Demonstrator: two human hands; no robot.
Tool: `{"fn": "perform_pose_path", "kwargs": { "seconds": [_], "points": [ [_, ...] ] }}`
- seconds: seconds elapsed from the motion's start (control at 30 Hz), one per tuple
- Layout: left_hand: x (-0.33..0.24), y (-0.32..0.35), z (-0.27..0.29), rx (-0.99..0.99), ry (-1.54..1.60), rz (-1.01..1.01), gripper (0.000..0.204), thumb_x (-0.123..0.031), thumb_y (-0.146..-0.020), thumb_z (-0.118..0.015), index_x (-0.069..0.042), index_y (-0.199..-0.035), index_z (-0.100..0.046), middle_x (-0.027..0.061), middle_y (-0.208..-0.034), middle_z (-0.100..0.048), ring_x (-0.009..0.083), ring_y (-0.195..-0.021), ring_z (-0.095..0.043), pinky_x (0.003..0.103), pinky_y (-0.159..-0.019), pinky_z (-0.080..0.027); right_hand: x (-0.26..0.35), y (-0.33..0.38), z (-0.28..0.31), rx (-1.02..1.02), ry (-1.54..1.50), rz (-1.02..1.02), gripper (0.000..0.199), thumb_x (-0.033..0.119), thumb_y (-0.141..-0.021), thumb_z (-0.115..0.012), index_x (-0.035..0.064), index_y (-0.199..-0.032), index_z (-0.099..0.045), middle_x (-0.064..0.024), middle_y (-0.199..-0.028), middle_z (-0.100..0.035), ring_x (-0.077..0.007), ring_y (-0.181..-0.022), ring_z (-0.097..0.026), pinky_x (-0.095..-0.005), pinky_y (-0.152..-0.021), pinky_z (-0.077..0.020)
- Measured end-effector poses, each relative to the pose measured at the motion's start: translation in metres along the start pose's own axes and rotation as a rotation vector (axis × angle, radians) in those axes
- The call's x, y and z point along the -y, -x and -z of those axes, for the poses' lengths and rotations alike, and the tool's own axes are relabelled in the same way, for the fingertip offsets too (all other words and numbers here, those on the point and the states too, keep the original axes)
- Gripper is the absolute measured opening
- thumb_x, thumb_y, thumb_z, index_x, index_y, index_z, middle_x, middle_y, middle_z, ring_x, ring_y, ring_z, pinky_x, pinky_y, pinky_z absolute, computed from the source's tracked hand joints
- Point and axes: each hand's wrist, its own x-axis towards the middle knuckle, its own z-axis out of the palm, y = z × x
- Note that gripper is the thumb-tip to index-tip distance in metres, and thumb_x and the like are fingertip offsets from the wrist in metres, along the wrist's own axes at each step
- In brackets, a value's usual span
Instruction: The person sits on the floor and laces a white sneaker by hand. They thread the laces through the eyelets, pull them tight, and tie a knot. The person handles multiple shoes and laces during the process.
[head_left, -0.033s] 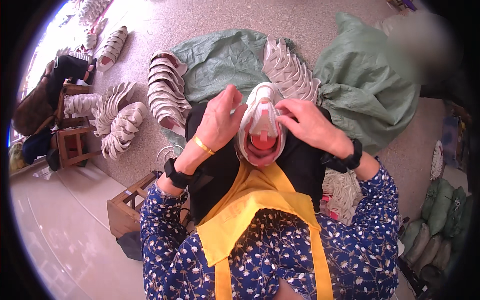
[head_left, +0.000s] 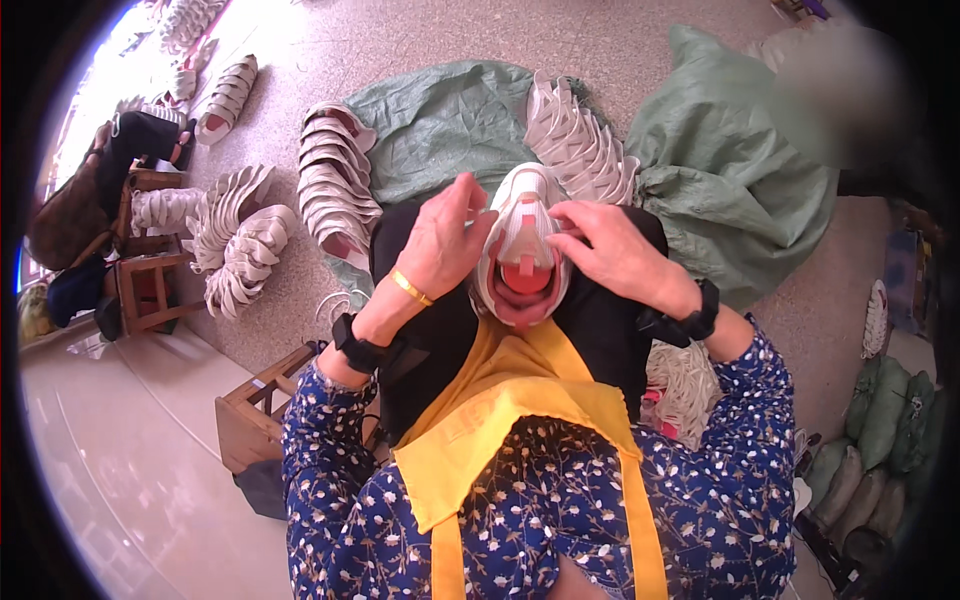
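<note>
A white shoe upper (head_left: 520, 225) with pink trim and a pink lining rests in my lap, its toe pointing away and its opening toward me. On its left side is my left hand (head_left: 443, 240), fingers bent and thumb close to the upper's edge; what lies between them is hidden. My right hand (head_left: 612, 250) comes from the right, with index finger and thumb bent onto the upper beside its throat. Under the upper, a yellow apron (head_left: 510, 410) covers part of my black-clad lap.
Nested shoe uppers stand in rows at the left (head_left: 335, 185) and right (head_left: 580, 140) of a green sack (head_left: 440, 120) on the floor. A fuller green sack (head_left: 740, 160) is at the right. White laces (head_left: 685, 385) lie by my right side; a wooden stool (head_left: 250, 420) stands left.
Hardly anything differs. The upper's heel end has shifted very slightly away from me, and both hands keep nearly the same place.
</note>
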Motion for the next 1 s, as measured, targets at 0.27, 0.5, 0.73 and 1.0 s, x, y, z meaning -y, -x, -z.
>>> {"fn": "perform_pose_path", "kwargs": {
  "seconds": [0.27, 0.5, 0.73, 1.0],
  "points": [
    [0.014, 0.02, -0.037, 0.114, 0.013, 0.355, 0.039, -0.032, -0.102, -0.058, 0.004, -0.108, -0.044, 0.0319, -0.088, -0.066, 0.0502, -0.088, -0.065, 0.052, -0.077, -0.051, -0.021, 0.026, -0.027, 0.191, 0.068, -0.292, 0.074, 0.04, -0.091, -0.073, -0.0081, -0.139, -0.046, -0.0323, -0.115, -0.065, -0.0442, -0.11, -0.064, -0.0478, -0.098, -0.0485],
    [0.044, 0.014, -0.048, 0.168, 0.282, 0.629, 0.05, -0.048, -0.1, -0.062, -0.004, -0.119, -0.045, 0.0098, -0.099, -0.061, 0.0173, -0.091, -0.061, 0.034, -0.075, -0.053, -0.025, 0.027, -0.023, 0.328, -0.419, -0.507, 0.102, 0.044, -0.087, -0.08, 0.0008, -0.158, -0.022, -0.0223, -0.132, -0.057, -0.0238, -0.108, -0.064, -0.0354, -0.081, -0.0601],
    [0.025, 0.01, -0.041, 0.203, 0.335, 0.658, 0.048, -0.045, -0.097, -0.067, -0.007, -0.118, -0.046, 0.0094, -0.108, -0.059, 0.0185, -0.102, -0.06, 0.037, -0.082, -0.054, -0.031, 0.031, -0.015, 0.351, -0.633, -0.385, 0.1, 0.03, -0.087, -0.082, 0.0029, -0.159, -0.019, -0.0178, -0.135, -0.056, -0.0206, -0.116, -0.061, -0.0334, -0.086, -0.0588],
    [0.011, 0.036, -0.039, 0.065, 0.399, 0.378, 0.056, -0.04, -0.086, -0.078, -0.003, -0.114, -0.046, 0.0171, -0.107, -0.065, 0.0247, -0.095, -0.066, 0.036, -0.083, -0.053, -0.003, 0.048, -0.011, 0.149, -0.225, -0.168, 0.097, 0.015, -0.083, -0.076, -0.0066, -0.157, -0.019, -0.0283, -0.148, -0.047, -0.036, -0.131, -0.054, -0.0395, -0.111, -0.0424]
  ]
}}
